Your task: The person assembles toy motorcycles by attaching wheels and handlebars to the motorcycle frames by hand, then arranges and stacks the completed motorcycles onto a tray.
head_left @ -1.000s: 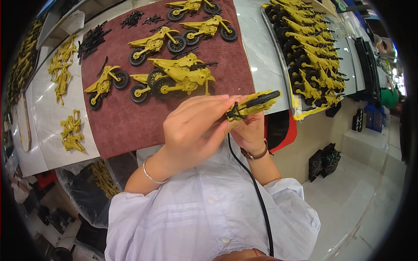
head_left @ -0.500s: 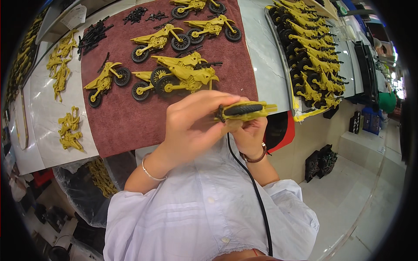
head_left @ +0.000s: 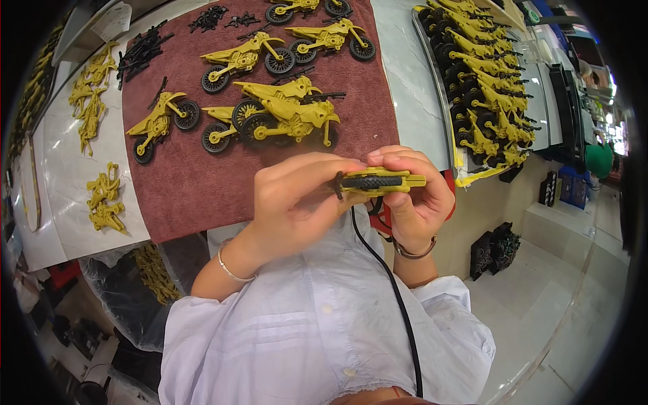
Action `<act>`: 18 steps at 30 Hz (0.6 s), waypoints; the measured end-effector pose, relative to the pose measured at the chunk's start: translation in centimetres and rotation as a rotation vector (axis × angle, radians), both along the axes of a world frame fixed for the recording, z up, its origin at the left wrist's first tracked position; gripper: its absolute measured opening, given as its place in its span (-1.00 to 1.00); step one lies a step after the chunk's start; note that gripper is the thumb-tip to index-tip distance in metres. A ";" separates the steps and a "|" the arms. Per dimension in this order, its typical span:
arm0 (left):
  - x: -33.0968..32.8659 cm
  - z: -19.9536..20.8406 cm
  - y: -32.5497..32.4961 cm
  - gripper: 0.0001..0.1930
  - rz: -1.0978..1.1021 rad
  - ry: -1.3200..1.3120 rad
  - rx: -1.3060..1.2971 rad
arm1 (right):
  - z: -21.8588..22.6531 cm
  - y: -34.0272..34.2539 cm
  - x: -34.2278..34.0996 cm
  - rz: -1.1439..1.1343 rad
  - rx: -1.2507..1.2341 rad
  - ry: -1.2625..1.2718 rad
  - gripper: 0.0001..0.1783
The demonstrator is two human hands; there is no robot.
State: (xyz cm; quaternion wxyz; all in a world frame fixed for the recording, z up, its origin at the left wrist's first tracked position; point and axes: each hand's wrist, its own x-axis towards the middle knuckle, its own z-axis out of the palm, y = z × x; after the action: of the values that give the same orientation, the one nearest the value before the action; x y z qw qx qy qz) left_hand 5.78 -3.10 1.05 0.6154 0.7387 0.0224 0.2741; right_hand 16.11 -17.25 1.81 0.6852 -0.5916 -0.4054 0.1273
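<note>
A yellow toy motorcycle (head_left: 412, 181) is held in front of my chest, turned so a black wheel (head_left: 370, 182) shows edge-on. My left hand (head_left: 290, 196) is closed on its left end, beside a small black part. With fingers on top and thumb underneath, my right hand (head_left: 422, 196) pinches the other end. Beyond my hands, on a dark red cloth (head_left: 182, 209), lie several more toy motorcycles with black wheels, the nearest an overlapping pair (head_left: 293, 116). Another motorcycle (head_left: 162, 121) rests to their left.
Wheel-less yellow bodies (head_left: 104, 199) lie on the white tabletop at left. Black handlebar parts (head_left: 142, 55) and small black pieces (head_left: 208, 19) are piled at the cloth's far edge. A tray (head_left: 466, 181) packed with motorcycles stands at right. A black cable (head_left: 398, 297) hangs down my front.
My right hand has shifted from under the toy motorcycle to its right end, fingers now over the top. The motorcycle has turned slightly; my left hand keeps its hold.
</note>
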 end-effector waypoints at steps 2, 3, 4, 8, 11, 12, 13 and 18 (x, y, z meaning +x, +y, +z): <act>0.1 -0.5 -0.1 -0.72 0.054 -0.051 0.026 | -0.2 0.1 0.0 0.009 0.027 -0.008 -0.67; 0.1 -0.5 -0.2 -0.72 0.056 -0.050 0.025 | -0.4 0.1 0.0 0.011 0.026 -0.007 -0.67; 0.0 -0.5 -0.2 -0.72 0.043 -0.022 0.014 | -0.6 0.2 -0.1 -0.007 0.046 0.008 -0.68; 0.1 -0.6 0.0 -0.72 0.016 -0.001 0.015 | -0.9 0.1 0.1 0.009 0.067 0.000 -0.69; 0.4 0.1 0.4 -0.72 -0.060 0.079 -0.107 | -1.5 0.1 0.2 0.015 0.103 0.136 -0.69; 0.5 0.1 0.3 -0.72 -0.059 0.080 -0.106 | -1.8 -0.1 0.2 0.016 0.104 0.137 -0.69; 0.7 0.1 0.2 -0.72 -0.048 0.051 -0.107 | -2.1 -0.5 0.1 -0.002 0.101 0.237 -0.67; 0.7 -0.9 -0.3 -0.70 0.054 0.031 -0.104 | -2.5 -1.0 0.4 -0.055 0.097 0.530 -0.48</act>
State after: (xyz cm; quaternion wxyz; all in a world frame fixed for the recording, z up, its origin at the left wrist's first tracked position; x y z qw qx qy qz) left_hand 6.53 -3.41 0.10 0.6451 0.7089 0.0659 0.2775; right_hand 16.49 -18.23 -0.73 0.7981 -0.5151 -0.2011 0.2395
